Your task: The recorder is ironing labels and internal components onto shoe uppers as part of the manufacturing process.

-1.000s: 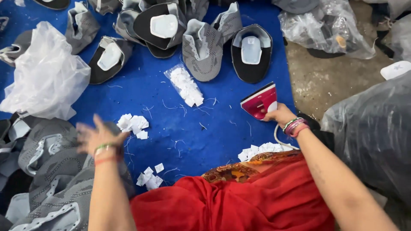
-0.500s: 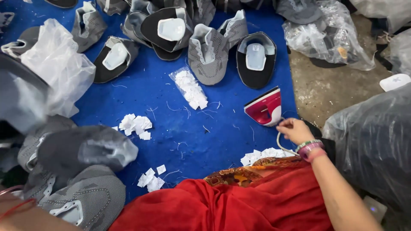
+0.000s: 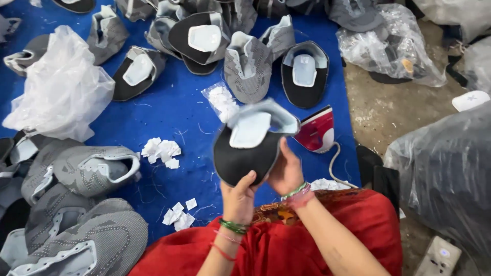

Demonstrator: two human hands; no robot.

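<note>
A grey shoe upper (image 3: 250, 145), dark lining and pale insert facing the camera, is held up between both hands above the blue cloth (image 3: 169, 115), its long axis tilted from the toe at lower left up to the heel at upper right. The left hand (image 3: 239, 198) grips its lower rim from below while the right hand (image 3: 286, 171) closes on its right edge (both equally near). Around it lie paper scraps (image 3: 161, 151), a red iron (image 3: 317, 130) just right, more uppers (image 3: 94, 166) at left.
</note>
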